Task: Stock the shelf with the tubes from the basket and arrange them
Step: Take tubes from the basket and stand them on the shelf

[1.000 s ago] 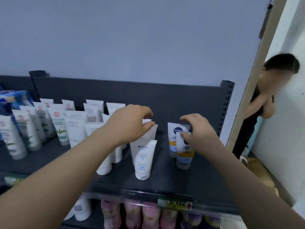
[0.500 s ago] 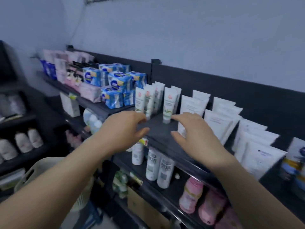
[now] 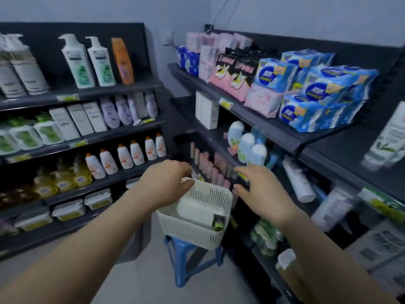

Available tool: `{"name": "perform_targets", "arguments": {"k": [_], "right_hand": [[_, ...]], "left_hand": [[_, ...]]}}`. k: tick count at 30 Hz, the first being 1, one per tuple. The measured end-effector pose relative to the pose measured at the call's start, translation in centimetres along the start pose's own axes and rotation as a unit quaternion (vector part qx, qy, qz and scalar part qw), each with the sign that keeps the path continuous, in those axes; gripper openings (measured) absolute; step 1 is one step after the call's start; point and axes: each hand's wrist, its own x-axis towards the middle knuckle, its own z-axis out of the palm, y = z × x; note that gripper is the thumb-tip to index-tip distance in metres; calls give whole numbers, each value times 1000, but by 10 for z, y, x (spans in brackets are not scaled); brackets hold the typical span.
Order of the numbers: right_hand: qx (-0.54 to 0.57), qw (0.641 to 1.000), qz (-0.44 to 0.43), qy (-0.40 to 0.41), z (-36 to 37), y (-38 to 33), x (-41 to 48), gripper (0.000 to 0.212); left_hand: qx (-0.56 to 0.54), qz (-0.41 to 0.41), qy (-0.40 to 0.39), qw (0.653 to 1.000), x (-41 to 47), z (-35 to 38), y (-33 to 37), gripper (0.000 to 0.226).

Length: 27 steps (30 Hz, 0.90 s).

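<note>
Both hands reach, empty, for a basket perched on a small stool.

The left hand (image 3: 166,181) hovers over the near-left rim of the basket (image 3: 190,233), fingers loosely curled and holding nothing. Inside lie a pale, blurred item and a dark tube (image 3: 219,222) against the right wall. The basket sits on a narrow blue stool (image 3: 178,266) and overhangs its seat, so a downward press or a tug on one rim would likely tip it and spill the stock on the floor. The right hand (image 3: 260,189) is spread wide and empty, just right of the basket and near the lower shelf fronts, where a hasty sweep could knock bottles loose. The tube shelf (image 3: 341,148) is off to the far right, so carried tubes risk clipping the packs between.
</note>
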Motion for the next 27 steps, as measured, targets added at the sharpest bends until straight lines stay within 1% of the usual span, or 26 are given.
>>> {"name": "perform_targets", "arguments": {"k": [4, 6, 9, 13, 16, 21, 23, 25, 27], "right_hand": [[16, 997, 23, -65, 62, -1, 43, 31], [30, 995, 39, -86, 94, 8, 59, 33], [75, 987, 86, -110, 141, 28, 82, 33], [94, 972, 138, -162, 209, 68, 118, 34], [130, 961, 169, -176, 262, 99, 146, 28], [127, 940, 201, -243, 368, 145, 177, 15], [122, 931, 221, -262, 404, 155, 184, 12], [114, 920, 242, -288, 439, 164, 188, 15], [108, 903, 270, -316, 470, 174, 188, 25]], "left_hand": [[-13, -44, -48, 998, 23, 44, -59, 26], [-15, -50, -65, 997, 37, 71, -78, 29], [-29, -71, -87, 993, 63, 117, -101, 32], [-38, -92, -115, 988, 106, 182, -125, 33], [-48, -108, -132, 984, 142, 234, -140, 35], [-70, -127, -157, 977, 187, 327, -156, 37], [-86, -129, -167, 974, 198, 362, -161, 36], [-100, -124, -184, 970, 207, 395, -167, 36], [-101, -119, -202, 967, 216, 425, -171, 37]]}}
